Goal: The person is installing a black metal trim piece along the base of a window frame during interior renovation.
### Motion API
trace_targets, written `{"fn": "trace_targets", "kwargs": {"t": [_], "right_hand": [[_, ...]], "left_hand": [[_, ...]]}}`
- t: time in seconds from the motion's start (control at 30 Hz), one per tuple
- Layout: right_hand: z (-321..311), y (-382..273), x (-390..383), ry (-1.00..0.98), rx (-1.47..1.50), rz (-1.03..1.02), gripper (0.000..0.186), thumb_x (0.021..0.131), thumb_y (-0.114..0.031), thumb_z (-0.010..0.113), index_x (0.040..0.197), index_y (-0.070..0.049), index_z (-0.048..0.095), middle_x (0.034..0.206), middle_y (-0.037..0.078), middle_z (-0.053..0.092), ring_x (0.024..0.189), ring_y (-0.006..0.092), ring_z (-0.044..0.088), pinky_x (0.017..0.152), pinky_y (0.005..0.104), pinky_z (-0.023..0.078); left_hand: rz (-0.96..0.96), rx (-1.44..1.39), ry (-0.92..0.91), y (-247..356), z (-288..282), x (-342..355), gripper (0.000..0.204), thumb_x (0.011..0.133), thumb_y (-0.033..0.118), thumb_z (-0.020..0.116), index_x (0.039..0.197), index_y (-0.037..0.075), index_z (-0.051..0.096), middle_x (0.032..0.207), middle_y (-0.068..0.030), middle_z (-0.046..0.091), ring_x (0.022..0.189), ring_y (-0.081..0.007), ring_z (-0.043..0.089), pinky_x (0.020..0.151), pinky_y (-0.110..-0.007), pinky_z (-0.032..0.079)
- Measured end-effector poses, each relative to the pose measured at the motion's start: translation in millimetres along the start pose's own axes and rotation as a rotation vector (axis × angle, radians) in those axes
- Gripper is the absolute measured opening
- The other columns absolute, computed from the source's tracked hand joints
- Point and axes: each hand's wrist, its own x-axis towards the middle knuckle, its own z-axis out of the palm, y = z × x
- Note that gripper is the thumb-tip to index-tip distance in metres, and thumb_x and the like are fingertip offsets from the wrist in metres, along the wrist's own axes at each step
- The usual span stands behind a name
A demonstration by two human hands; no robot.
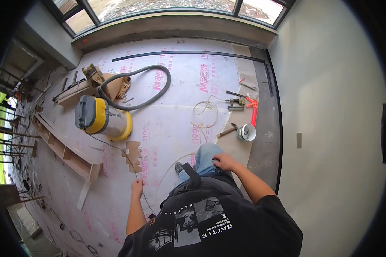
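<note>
My left hand [137, 187] is closed around a thin black power cord [111, 145], low over the film-covered floor. That cord runs up to a yellow and grey canister vacuum [104, 118], ahead and to the left. Beside the hand lies a piece of brown cardboard [133, 156]. My right hand [224, 162] rests on my bent leg in light-blue jeans [208, 155], fingers lightly spread, with nothing seen in it. From the vacuum, a thick grey hose [167, 85] loops forward over the floor.
To the right lie a hammer [226, 130], a white bucket [246, 132], a red caulking gun [254, 113] and an air tool [235, 102] with a coiled hose. A long wooden frame [66, 150] lies left. Black strips [188, 52] edge the floor near the window and right wall.
</note>
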Motion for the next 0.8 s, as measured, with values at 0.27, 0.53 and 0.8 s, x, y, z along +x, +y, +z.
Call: {"fn": "trace_targets", "kwargs": {"t": [0.27, 0.53, 0.8], "right_hand": [[-107, -61, 232, -0.077, 0.02, -0.109, 0.036, 0.09, -0.023, 0.061, 0.121, -0.006, 0.067, 0.119, 0.023, 0.067, 0.114, 0.0399, 0.062, 0.098, 0.0478, 0.049], [-261, -96, 465, -0.373, -0.17, -0.12, 0.038, 0.088, -0.023, 0.058, 0.123, -0.01, 0.067, 0.113, 0.021, 0.069, 0.107, 0.0399, 0.065, 0.092, 0.0501, 0.052], [-372, -8, 615, -0.367, -0.009, 0.087, 0.042, 0.089, -0.028, 0.062, 0.129, -0.013, 0.064, 0.119, 0.018, 0.07, 0.112, 0.0375, 0.065, 0.093, 0.0479, 0.051]], "left_hand": [[0.272, -0.098, 0.141, 256, -73, 258, 0.017, 0.095, 0.016, 0.064, 0.093, 0.0, 0.061, 0.08, -0.0073, 0.063, 0.07, -0.0173, 0.057, 0.069, -0.032, 0.048], [0.505, 0.26, -0.31, 447, 2, 336, 0.019, 0.089, 0.008, 0.058, 0.103, 0.002, 0.071, 0.103, -0.0202, 0.068, 0.098, -0.0342, 0.066, 0.089, -0.041, 0.052], [0.79, 0.356, -0.529, 671, 27, 530, 0.037, 0.077, -0.001, 0.052, 0.109, 0.004, 0.07, 0.109, -0.0195, 0.067, 0.103, -0.0384, 0.064, 0.094, -0.045, 0.051]]}}
